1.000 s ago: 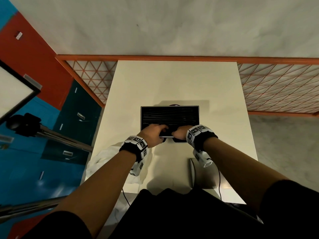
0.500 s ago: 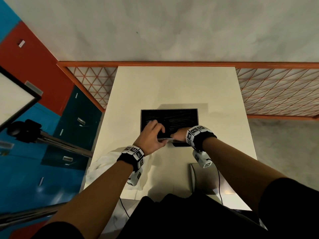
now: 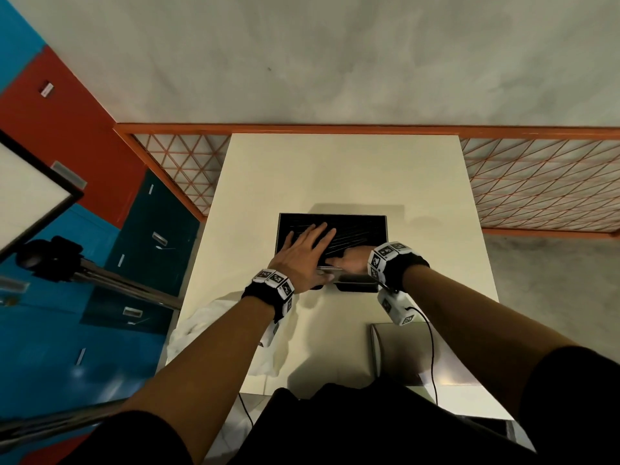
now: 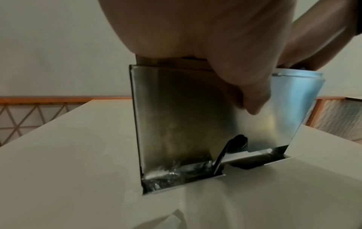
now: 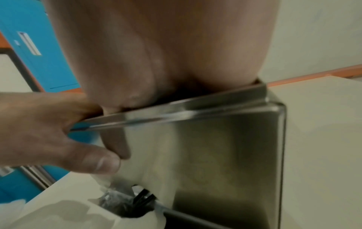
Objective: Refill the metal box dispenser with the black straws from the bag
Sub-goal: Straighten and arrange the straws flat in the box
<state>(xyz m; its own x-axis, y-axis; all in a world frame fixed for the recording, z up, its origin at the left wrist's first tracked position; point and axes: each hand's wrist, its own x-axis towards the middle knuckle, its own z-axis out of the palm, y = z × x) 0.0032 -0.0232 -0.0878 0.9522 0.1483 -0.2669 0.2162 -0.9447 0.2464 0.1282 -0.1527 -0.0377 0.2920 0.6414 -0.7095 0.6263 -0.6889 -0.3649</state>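
The metal box dispenser [image 3: 380,219] stands open-topped mid-table, with black straws [image 3: 355,238] lying across inside. My left hand [image 3: 307,245] lies flat on the straws with its fingers spread, and its thumb [image 4: 252,99] hangs down the front wall [image 4: 176,124]. At the near rim my right hand [image 3: 349,261] has its thumb [image 5: 117,144] down the outside of the wall [image 5: 225,155]. Its fingers go over the rim and are hidden inside. A few straw ends [image 5: 144,198] show in the bottom slot.
A crumpled white plastic bag [image 3: 201,333] lies at the table's near left edge. The flat metal lid [image 3: 399,354] sits near right, by my right forearm. An orange railing with mesh [image 3: 536,182] borders the table's far and side edges. A tripod [image 3: 50,260] stands left.
My left hand left the near rim, reached forward and spread flat over the straws. My right hand stayed at the near rim.
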